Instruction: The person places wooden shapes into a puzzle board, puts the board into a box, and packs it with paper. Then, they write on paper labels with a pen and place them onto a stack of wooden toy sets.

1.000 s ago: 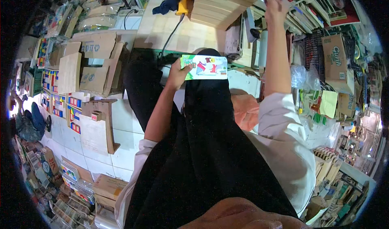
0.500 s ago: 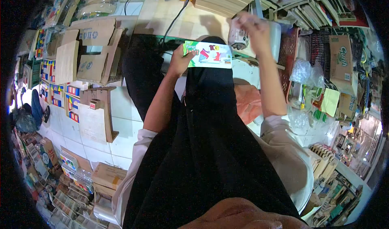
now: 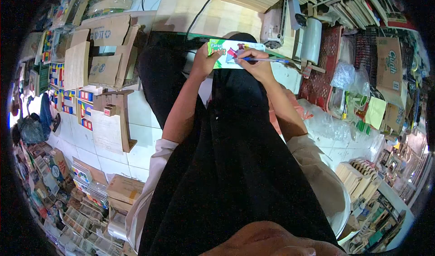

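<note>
White floor tiles (image 3: 141, 120) border nine o'clock; at twelve, left hand (image 3: 206, 62) clamped on printed card (image 3: 230, 53) by its left edge, right hand (image 3: 257, 66) gripping pen (image 3: 277, 60) over it.

The right hand (image 3: 255, 65) has brought a pen (image 3: 279, 60) to the card (image 3: 230, 52).

- Left sleeve (image 3: 153, 179) and right sleeve (image 3: 324, 179): off-white, loose, creased, ending around the elbows
- Left hand (image 3: 206, 61) and right hand (image 3: 259, 67): bare, like the forearms
- Front garment (image 3: 249, 161): plain black, broad, softly folded
- Legwear (image 3: 158, 81): black, loose-looking
</note>
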### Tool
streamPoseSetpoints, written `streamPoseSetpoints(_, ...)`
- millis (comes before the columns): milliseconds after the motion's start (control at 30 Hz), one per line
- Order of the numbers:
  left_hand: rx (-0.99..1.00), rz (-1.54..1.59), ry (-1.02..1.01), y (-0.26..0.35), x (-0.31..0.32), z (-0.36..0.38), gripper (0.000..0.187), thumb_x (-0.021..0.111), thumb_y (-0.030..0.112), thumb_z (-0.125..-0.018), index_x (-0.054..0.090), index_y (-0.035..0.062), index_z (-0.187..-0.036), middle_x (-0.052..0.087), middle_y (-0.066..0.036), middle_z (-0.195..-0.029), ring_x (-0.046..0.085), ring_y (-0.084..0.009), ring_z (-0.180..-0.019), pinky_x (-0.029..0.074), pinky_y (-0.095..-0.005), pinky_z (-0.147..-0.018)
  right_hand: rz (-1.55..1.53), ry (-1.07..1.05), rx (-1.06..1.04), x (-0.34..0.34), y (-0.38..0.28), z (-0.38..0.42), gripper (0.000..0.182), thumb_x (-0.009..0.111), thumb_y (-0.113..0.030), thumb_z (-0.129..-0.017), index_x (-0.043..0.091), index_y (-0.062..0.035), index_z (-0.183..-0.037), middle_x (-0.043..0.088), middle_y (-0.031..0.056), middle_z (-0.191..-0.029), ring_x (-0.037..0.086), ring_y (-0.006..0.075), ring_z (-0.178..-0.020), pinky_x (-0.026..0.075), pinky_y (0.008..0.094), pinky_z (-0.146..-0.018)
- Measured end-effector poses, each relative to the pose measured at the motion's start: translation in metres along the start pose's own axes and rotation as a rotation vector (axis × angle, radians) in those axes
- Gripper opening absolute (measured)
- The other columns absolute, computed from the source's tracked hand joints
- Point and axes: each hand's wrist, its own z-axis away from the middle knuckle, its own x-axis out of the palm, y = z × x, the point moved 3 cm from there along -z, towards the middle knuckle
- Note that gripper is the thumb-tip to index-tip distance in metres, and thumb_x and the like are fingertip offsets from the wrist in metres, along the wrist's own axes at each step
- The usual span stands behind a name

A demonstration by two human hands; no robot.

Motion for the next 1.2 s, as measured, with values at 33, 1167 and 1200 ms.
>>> streamPoseSetpoints(33,-0.011,-0.041,-0.020,0.002,0.000,0.001,0.023,0.056,0.006,-0.083,0.053,0.0003,-0.105,0.062,-0.007,-0.094,0.058,-0.0127,-0.083,0.047,-0.0284,-0.075,0.036,-0.024,-0.027,0.001,-0.001,0.001,0.008,0.068,0.000,-0.071,0.063,-0.0001,-0.076,0.064,0.0058,-0.081,0.059,0.0118,-0.078,0.045,0.0254,-0.077)
streamPoseSetpoints(1167,0.007,0.128,-0.033,0.012,0.005,0.005,0.021,0.057,0.002,-0.082,0.053,-0.0014,-0.103,0.063,-0.007,-0.092,0.058,-0.0114,-0.082,0.047,-0.0263,-0.073,-0.152,0.413,0.238,-0.063,0.028,0.018,0.029,0.071,-0.004,-0.071,0.052,-0.0049,-0.092,0.054,-0.0016,-0.073,0.051,0.0070,-0.071,0.043,0.0223,-0.067)
streamPoseSetpoints(1200,0.009,0.131,-0.036,0.012,0.006,0.006,0.021,0.057,0.002,-0.082,0.053,-0.0014,-0.103,0.063,-0.007,-0.092,0.058,-0.0114,-0.082,0.047,-0.0263,-0.073,-0.331,0.352,0.444,-0.059,0.030,0.022,0.035,0.074,-0.002,-0.067,0.050,-0.0062,-0.093,0.052,-0.0032,-0.071,0.049,0.0065,-0.071,0.042,0.0229,-0.067)
